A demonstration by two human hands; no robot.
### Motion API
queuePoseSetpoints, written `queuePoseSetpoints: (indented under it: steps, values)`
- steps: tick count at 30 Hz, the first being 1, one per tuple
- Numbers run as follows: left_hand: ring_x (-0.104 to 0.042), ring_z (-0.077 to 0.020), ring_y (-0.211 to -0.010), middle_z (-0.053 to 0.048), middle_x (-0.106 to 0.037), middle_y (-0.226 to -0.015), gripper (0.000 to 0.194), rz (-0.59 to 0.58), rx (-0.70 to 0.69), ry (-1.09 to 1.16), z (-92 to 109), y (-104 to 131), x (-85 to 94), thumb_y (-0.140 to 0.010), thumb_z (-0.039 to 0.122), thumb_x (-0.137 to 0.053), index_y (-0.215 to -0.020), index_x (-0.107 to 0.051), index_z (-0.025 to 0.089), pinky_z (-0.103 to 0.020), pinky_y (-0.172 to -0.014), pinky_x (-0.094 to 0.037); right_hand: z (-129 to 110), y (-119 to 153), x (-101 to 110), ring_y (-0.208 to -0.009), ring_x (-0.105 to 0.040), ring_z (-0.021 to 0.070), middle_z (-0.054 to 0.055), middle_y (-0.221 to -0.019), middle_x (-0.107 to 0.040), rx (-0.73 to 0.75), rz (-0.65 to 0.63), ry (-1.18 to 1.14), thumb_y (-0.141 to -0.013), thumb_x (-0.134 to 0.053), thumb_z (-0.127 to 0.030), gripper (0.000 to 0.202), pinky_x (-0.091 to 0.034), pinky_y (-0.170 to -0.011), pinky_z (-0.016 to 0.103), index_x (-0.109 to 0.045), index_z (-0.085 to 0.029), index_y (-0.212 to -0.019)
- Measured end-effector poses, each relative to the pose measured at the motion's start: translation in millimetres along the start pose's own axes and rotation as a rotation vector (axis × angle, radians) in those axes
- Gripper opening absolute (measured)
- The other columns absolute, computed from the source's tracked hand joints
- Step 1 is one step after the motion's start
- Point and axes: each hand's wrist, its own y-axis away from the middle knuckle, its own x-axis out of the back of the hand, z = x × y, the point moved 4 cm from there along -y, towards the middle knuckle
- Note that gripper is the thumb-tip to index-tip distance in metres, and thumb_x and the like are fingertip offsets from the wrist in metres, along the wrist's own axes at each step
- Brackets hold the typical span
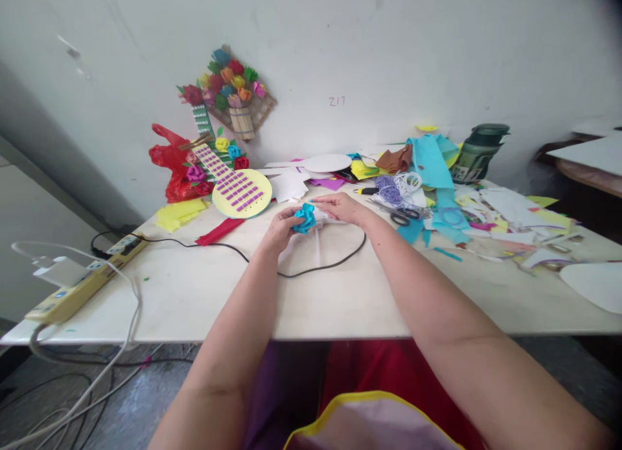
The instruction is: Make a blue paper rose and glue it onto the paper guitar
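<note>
A crumpled blue paper flower [305,219] is held in my left hand [282,227], whose fingers wrap round its left side. My right hand [340,207] is just to the right of the flower, its fingers stretched toward the flower's top edge; what its fingertips touch is too small to tell. Below the hands, a white object with thin legs [317,243] is partly hidden, and a black cable [330,266] loops round it on the table.
A yellow paper guitar [241,194] lies at the back left, near a red bag [182,190]. Scissors [401,215], string [389,190], paper scraps and a green bottle [479,153] are at the right. A power strip [87,285] lies left on the table [194,307].
</note>
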Motion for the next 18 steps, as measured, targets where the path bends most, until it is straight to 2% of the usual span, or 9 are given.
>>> queuePoseSetpoints:
  steps: [10,13,18]
  values:
    - [-0.06,-0.0147,-0.064,-0.006,-0.065,-0.08,0.039,-0.052,0.014,-0.013,1.3,0.2,0.1,-0.058,0.016,-0.061,-0.098,-0.059,0.013,-0.029,-0.06,-0.05,3.5,-3.8,-0.4,-0.043,-0.029,0.0046,-0.007,-0.05,-0.04,0.041,0.007,-0.046,-0.072,-0.059,-0.037,0.046,-0.027,-0.044,0.021,-0.064,-0.009,-0.108]
    - [-0.06,-0.0162,-0.063,-0.007,-0.065,-0.076,0.036,-0.088,0.039,0.014,4.7,0.8,-3.5,-0.061,0.023,-0.057,-0.095,-0.06,0.012,-0.029,-0.056,-0.049,4.2,-4.6,-1.1,-0.043,-0.029,0.0046,-0.007,-0.05,-0.041,0.045,0.001,-0.027,-0.073,-0.058,-0.037,0.046,-0.027,-0.044,0.021,-0.063,-0.009,-0.109]
    - [-0.059,-0.0174,-0.058,-0.007,-0.064,-0.067,0.031,0.053,0.126,0.018,2.5,-1.2,-2.0,-0.063,0.034,-0.055,-0.081,-0.063,0.01,-0.028,-0.051,-0.047,4.5,-5.9,-5.2,-0.043,-0.032,0.0046,-0.005,-0.051,-0.047,0.076,-0.034,0.023,-0.075,-0.056,-0.036,0.045,-0.031,-0.045,0.02,-0.063,-0.008,-0.11]
